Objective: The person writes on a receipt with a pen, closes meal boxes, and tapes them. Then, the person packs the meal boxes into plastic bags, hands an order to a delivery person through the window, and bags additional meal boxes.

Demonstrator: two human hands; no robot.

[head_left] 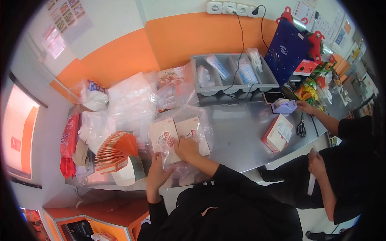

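Two flat white cartons with red labels, a left one [164,138] and a right one [193,127], lie side by side in a clear plastic bag [205,116] on the steel table [231,148]. My right hand [187,149] presses on the cartons near their lower middle, fingers bent; what it grips, if anything, is hidden. At the lower left edge of the left carton is my left hand [157,173], its thumb and fingers apart around the bag's edge. Left of it stands a fanned stack of orange cartons [116,150].
A grey divided tray [193,72] holds wrapped packets at the back. On the right are a purple tape dispenser [284,106], a phone [274,97], black scissors [301,127] and a white-orange box [278,134]. A co-worker's hand [306,107] touches the dispenser; their other holds a white strip.
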